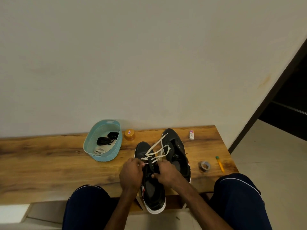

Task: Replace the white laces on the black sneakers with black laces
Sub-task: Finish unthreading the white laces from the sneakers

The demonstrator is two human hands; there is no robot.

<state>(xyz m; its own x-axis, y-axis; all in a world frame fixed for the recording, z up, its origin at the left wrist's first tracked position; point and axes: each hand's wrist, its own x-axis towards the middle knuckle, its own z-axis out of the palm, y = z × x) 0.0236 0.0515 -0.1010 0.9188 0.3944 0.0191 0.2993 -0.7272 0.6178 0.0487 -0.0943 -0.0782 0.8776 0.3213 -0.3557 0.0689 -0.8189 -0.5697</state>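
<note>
Dim, warm indoor light spreads evenly over the wall (149, 55) and the wooden surface (49, 163), perhaps from overhead; shadows are soft. The wide lens bows the surface's edges. The doorway (290, 100) at right sinks into black. The left hand (131, 173) is slightly smeared.
</note>
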